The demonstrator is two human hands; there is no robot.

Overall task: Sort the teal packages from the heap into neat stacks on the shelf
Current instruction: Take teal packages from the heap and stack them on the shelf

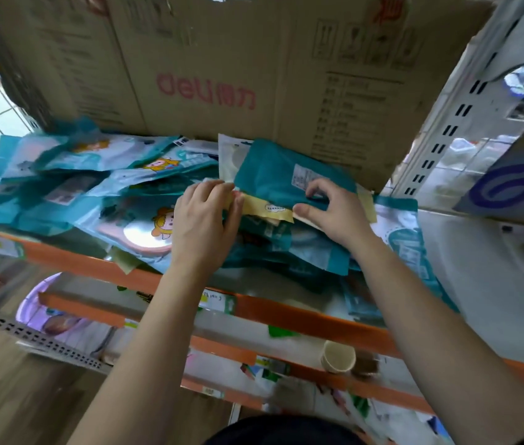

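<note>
- Just in front of the cardboard box (222,75), on the shelf (302,319): one teal package (273,175), a flat, glossy plastic rectangle, plain back up, with a small white printed label toward its right end.
- Long axis running sideways along the box's face, left end slightly farther in, right end nearer.
- Under its near edge, a pale yellow paper flap (267,208) sticking out toward the person.
- Right hand (331,213) clamped on the package's right end, fingers curled over the top, thumb beneath the near edge.
- Left hand (204,220) at the left end, bent fingers and thumb pinching the package's corner together with the flap.
- Left of the held package, along the box's foot: the heap (77,187), slick teal pouches lying crossed at all angles, some with a cartoon face, one with a round clear window; well over ten, exact count lost in blur.
- More teal pouches piled flat beneath and to the right of the two hands.
- Below the box, on a lower tier: one beige paper cup (337,356), round and upright; farther left, one lilac plastic basin (34,306).
</note>
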